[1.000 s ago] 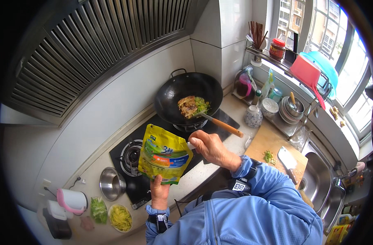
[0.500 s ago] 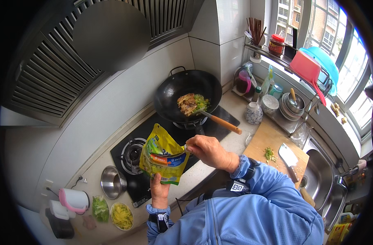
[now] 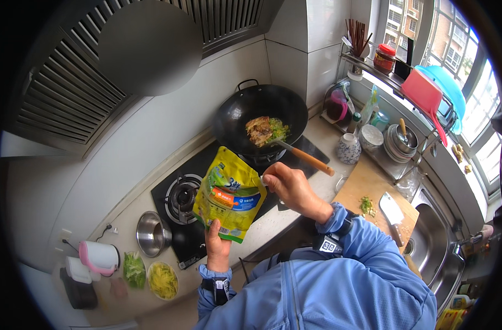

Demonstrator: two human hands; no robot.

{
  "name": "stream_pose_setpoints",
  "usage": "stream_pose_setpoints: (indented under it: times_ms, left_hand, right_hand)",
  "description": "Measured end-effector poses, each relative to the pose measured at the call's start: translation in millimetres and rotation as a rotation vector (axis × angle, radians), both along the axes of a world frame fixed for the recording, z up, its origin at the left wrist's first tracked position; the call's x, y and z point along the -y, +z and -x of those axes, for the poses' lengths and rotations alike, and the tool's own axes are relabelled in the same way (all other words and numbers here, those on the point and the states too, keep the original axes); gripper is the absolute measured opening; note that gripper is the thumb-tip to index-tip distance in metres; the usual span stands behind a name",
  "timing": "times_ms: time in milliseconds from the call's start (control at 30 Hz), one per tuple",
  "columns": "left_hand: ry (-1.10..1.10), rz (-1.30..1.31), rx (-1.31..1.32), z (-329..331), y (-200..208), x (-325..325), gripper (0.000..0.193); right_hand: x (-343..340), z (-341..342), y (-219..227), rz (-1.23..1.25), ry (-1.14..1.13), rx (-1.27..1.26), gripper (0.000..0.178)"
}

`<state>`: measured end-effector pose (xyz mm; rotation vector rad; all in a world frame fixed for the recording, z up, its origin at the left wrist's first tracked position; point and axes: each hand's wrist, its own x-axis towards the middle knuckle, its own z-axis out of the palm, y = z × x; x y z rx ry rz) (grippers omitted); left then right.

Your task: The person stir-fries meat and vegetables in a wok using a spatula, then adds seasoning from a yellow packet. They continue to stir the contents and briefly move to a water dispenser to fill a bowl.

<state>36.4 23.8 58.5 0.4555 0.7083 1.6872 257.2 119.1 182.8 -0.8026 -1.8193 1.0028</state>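
Note:
My left hand [image 3: 217,246] grips the bottom of a yellow seasoning pouch [image 3: 233,195] with green trim and holds it tilted over the front of the stove. At the pouch's upper right edge, my right hand [image 3: 294,188] is closed in a pinch. A small white piece [image 3: 264,179] shows at its fingertips; what it belongs to is hidden. Beyond the hands, a black wok [image 3: 229,122] holds browned food [image 3: 259,131] and chopped green pieces [image 3: 279,131]. A spatula with a wooden handle [image 3: 312,160] leans in it, the handle pointing right.
A steel bowl [image 3: 152,234], leafy greens [image 3: 134,269] and a plate of yellow strips [image 3: 163,280] lie left of the stove [image 3: 177,242]. At right are a cutting board [image 3: 354,190] with a cleaver [image 3: 392,210], the sink [image 3: 433,245] and a loaded rack [image 3: 383,82].
The pouch has tilted to the right and turned its printed front more upward. My right hand keeps its pinch at the pouch's edge. The whole view has shifted slightly.

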Motion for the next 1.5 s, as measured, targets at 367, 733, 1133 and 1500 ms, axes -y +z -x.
stream_pose_setpoints:
  times_ms: [367,733,1133,1500]
  left_hand:
    - [-0.072,0.07,0.12,1.9,-1.2,-7.0,0.054]
    - [0.072,-0.146,-0.149,-3.0,32.2,-11.4,0.054]
    - [-0.248,0.083,0.27,-5.0,35.1,-38.5,0.04]
    - [-0.056,-0.072,-0.125,6.6,52.7,-46.8,0.049]
  right_hand:
    - [-7.0,10.0,3.4,-0.1,0.001,0.01,0.014]
    - [-16.6,19.4,5.1,0.304,0.005,-0.26,0.023]
    - [-34.7,4.6,57.7,-0.904,0.104,0.196,0.025]
    - [-40.2,1.5,37.9,-0.113,-0.189,0.241,0.028]
